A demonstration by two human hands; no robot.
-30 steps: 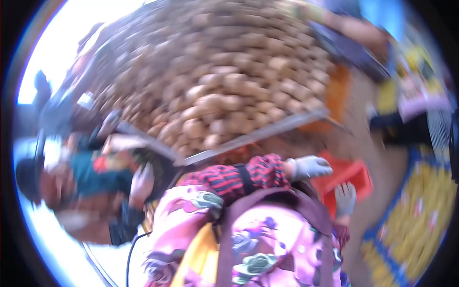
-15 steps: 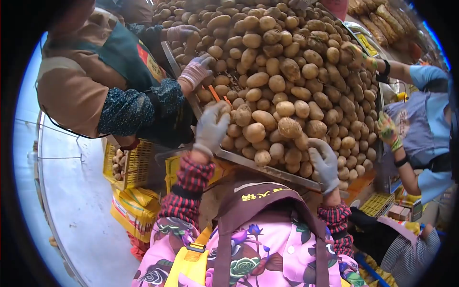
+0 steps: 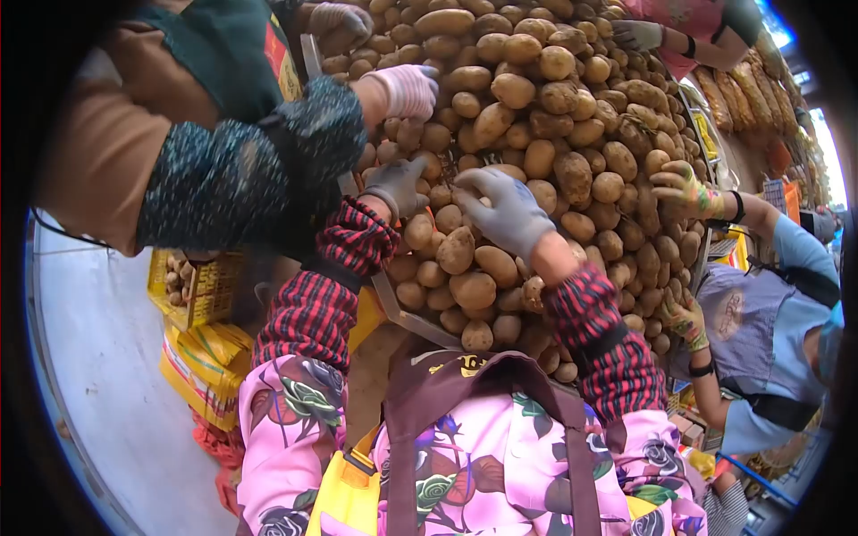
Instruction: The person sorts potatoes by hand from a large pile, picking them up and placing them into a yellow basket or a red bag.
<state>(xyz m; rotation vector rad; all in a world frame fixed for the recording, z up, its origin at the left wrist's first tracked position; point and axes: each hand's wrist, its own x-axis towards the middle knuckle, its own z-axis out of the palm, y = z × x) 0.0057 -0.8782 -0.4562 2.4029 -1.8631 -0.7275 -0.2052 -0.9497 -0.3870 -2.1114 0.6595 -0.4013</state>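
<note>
My left hand (image 3: pixel 396 188), in a grey glove, rests at the left edge of a large heap of potatoes (image 3: pixel 474 290). Its fingers point right with a gap between finger and thumb, and no potato shows clearly in its grasp. My right hand (image 3: pixel 509 213), also grey-gloved, hovers palm down over the heap just right of the left one. Its fingers are bent and spread towards the left, above several potatoes. An orange strip is partly visible between the hands. The metal rim (image 3: pixel 416 323) of the table runs below the heap, near my apron.
On the left, a co-worker's pink-striped glove (image 3: pixel 407 91) reaches over the heap. Across on the right, another person's patterned gloves (image 3: pixel 684 189) touch the potatoes. A further grey glove (image 3: pixel 637 36) is at the far side. A yellow crate (image 3: pixel 210 295) and yellow sacks (image 3: pixel 206 371) stand lower left.
My right hand has moved left and up from the near rim to the heap beside my left hand. My left hand has shifted slightly farther up. The view has tilted and moved closer.
</note>
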